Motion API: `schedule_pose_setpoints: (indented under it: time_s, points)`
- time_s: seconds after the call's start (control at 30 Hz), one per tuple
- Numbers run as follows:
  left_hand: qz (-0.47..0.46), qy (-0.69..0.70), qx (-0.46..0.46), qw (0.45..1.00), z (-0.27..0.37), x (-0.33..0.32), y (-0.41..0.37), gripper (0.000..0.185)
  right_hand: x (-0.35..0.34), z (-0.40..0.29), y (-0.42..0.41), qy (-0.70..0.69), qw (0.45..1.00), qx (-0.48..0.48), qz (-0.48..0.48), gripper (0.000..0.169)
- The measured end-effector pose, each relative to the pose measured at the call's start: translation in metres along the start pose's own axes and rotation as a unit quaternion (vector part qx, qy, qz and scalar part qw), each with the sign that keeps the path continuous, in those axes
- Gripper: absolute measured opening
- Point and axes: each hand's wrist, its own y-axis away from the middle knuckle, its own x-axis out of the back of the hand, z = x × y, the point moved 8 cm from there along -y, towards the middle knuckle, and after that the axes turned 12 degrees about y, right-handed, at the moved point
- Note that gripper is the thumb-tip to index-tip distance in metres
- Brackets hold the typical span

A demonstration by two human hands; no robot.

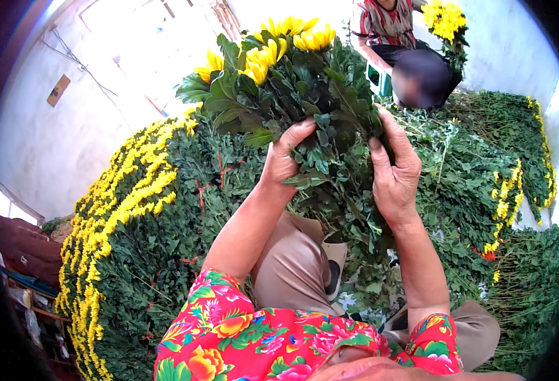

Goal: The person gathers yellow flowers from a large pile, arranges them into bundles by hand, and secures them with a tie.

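Observation:
A bunch of yellow chrysanthemums (pixel 303 90) is held upright before me, its blooms at the top and its leafy green stems hanging down between my arms. My left hand (pixel 289 152) grips the bunch from the left, thumb up against the leaves. From the right, my right hand (pixel 393 166) holds the stems and leaves, its fingers partly behind them. The lower stem ends are hard to tell from the foliage beneath.
Stacked chrysanthemums (pixel 160 247) with red ties rise at left. More cut stems (pixel 455 176) lie at right. A co-worker (pixel 393 28) sits at the back beside a green stool (pixel 378 81), holding yellow flowers (pixel 445 21). Shelves (pixel 46 312) stand far left.

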Motion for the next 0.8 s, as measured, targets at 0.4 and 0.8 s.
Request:
schedule_pose_setpoints:
  time_s: [0.4, 0.8]
  points:
    - [-0.113, -0.032, 0.048, 0.992, -0.01, -0.002, 0.008, 0.051, -0.036, -0.055, 0.017, 0.187, 0.969, 0.095, -0.127, 0.075]
    - [0.045, -0.371, -0.108, 0.921, 0.015, 0.024, 0.012, 0.035, -0.026, -0.049, 0.03, 0.236, 0.962, 0.122, -0.063, 0.072]
